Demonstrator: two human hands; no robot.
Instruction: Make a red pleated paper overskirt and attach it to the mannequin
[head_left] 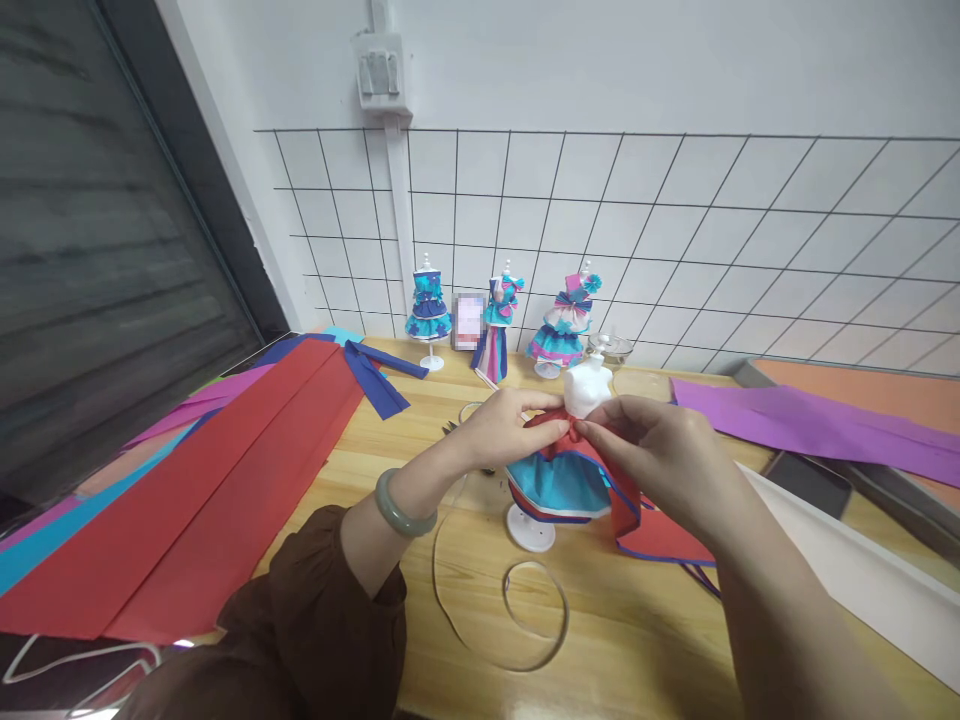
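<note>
A small white dress form (587, 388) stands on a round white base (531, 530). Around its lower part sits a layered skirt (562, 483) in turquoise, red and dark blue. At the waist, my left hand (517, 425) pinches the gathered top of a red strip with blue edging (667, 537). From the other side, the thumb and fingers of my right hand (660, 440) close on the same red gathers. The strip's loose length drapes down and lies to the right, partly behind my right forearm. Both sets of fingertips nearly meet.
Long red sheets (225, 470) cover the left side, with dark blue strips (382, 375) beside them. Dressed miniature forms (428, 305) stand along the wall. A thin pale cord (566, 615) curls in front. Purple material (817, 425) and a white tray (847, 560) lie right.
</note>
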